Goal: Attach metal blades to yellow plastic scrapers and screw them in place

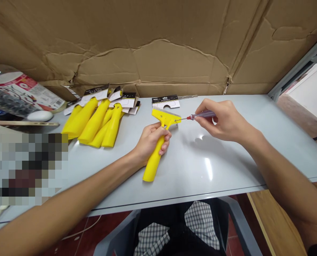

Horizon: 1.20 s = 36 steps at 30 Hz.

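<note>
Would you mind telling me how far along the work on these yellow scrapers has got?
In hand: the left hand grips one yellow scraper while the right hand holds a small screwdriver with its tip at the scraper's head. Left: a pile of yellow scrapers lies beside label cards. Nothing visibly marks any as finished, so done work cannot be told.

A small assembly or packing workshop was the setting: a grey worktable stood against a wall of creased, torn cardboard sheets. On the table's far left side lay a batch of identical yellow plastic scraper handles, with printed retail backing cards stacked just behind them. A bare metal frame rose beyond the table's right end.
</note>
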Each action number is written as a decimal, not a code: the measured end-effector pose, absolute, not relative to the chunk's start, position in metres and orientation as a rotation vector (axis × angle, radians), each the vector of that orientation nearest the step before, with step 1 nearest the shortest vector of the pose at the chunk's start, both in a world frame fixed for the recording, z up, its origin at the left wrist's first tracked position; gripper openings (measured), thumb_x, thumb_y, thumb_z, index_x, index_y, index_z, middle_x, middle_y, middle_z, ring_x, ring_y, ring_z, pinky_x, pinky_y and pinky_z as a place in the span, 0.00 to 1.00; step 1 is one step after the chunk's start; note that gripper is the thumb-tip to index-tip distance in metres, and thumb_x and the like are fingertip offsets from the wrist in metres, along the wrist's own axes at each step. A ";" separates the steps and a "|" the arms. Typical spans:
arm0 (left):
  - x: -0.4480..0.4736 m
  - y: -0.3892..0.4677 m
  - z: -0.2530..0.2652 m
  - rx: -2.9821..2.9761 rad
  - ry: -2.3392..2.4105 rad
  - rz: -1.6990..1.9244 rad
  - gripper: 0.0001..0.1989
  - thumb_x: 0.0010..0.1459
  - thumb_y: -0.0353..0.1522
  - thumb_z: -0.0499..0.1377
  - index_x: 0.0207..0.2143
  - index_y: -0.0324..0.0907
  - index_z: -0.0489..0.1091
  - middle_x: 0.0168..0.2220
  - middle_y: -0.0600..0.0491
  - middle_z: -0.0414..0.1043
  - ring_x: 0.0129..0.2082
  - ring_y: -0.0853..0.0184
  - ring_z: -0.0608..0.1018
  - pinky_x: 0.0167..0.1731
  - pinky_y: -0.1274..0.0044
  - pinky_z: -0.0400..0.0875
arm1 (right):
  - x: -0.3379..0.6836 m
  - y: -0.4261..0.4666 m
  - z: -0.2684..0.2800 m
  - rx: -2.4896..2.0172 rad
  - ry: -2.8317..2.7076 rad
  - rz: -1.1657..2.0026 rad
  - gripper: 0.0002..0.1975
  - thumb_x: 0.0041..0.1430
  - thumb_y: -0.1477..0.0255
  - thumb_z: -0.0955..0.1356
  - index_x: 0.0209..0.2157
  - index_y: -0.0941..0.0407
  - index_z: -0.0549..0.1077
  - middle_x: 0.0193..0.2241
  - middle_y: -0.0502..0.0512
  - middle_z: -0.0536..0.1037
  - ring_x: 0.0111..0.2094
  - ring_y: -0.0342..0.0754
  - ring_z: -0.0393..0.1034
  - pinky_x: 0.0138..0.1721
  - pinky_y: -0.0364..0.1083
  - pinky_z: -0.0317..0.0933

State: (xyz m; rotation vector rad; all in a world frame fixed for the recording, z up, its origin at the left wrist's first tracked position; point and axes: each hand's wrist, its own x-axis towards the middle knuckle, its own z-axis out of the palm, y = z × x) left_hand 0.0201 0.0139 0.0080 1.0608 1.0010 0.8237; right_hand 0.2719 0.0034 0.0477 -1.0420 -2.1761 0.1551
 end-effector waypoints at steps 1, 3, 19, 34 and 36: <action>0.020 0.014 0.008 1.060 1.000 0.824 0.10 0.46 0.34 0.64 0.23 0.43 0.64 0.17 0.59 0.65 0.10 0.76 0.63 0.10 0.81 0.56 | 0.272 0.004 0.047 -1.058 -2.160 0.132 0.07 0.68 0.68 0.70 0.35 0.52 0.70 0.23 0.46 0.77 0.20 0.41 0.61 0.26 0.45 0.55; 0.020 0.013 0.009 1.054 0.998 0.826 0.11 0.45 0.34 0.64 0.23 0.43 0.63 0.18 0.59 0.66 0.11 0.76 0.64 0.10 0.81 0.56 | 0.272 0.006 0.045 -1.106 -2.133 0.071 0.12 0.69 0.63 0.70 0.32 0.53 0.69 0.21 0.46 0.75 0.20 0.41 0.60 0.26 0.45 0.53; 0.020 0.013 0.010 1.060 1.001 0.825 0.10 0.46 0.34 0.64 0.24 0.43 0.63 0.18 0.59 0.66 0.11 0.75 0.64 0.10 0.81 0.56 | 0.272 0.006 0.045 -1.104 -2.146 0.050 0.08 0.69 0.66 0.70 0.35 0.52 0.71 0.21 0.45 0.76 0.19 0.41 0.60 0.27 0.45 0.54; 0.021 0.013 0.008 1.046 1.007 0.831 0.10 0.46 0.33 0.64 0.25 0.43 0.63 0.19 0.59 0.66 0.11 0.76 0.64 0.10 0.81 0.56 | 0.272 0.004 0.048 -1.142 -2.181 0.085 0.06 0.67 0.66 0.71 0.37 0.52 0.72 0.20 0.44 0.74 0.19 0.42 0.61 0.27 0.45 0.54; 0.020 0.013 0.008 1.044 1.006 0.833 0.11 0.46 0.33 0.64 0.26 0.44 0.63 0.18 0.59 0.66 0.11 0.76 0.64 0.10 0.81 0.56 | 0.272 0.002 0.050 -1.130 -2.192 0.143 0.06 0.63 0.69 0.70 0.40 0.53 0.70 0.23 0.45 0.76 0.20 0.42 0.63 0.26 0.45 0.54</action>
